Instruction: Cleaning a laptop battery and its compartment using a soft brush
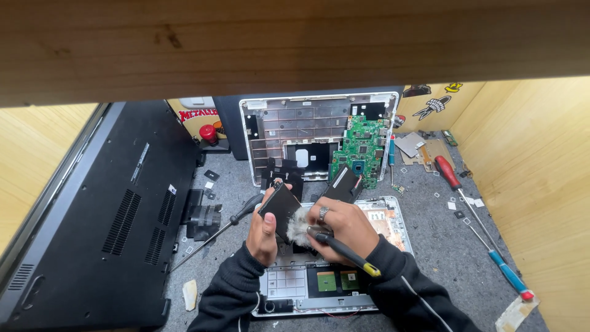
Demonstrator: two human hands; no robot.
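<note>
My left hand (264, 230) grips a flat black rectangular part (279, 208), holding it tilted over an open laptop chassis (393, 215). My right hand (341, 226), a ring on one finger, holds a brush with a black handle tipped yellow (347, 253). Its pale bristles (300, 220) press against the black part. A second black slab (341, 183) stands just behind my right hand.
A second opened laptop shell (307, 123) with a green circuit board (361, 146) lies behind. A large black bottom cover (117, 209) leans at left. Screwdrivers lie at right (452, 175) (504, 270) and at left (236, 218). Small screws and bits are scattered on the grey mat (442, 246). Wooden walls flank both sides.
</note>
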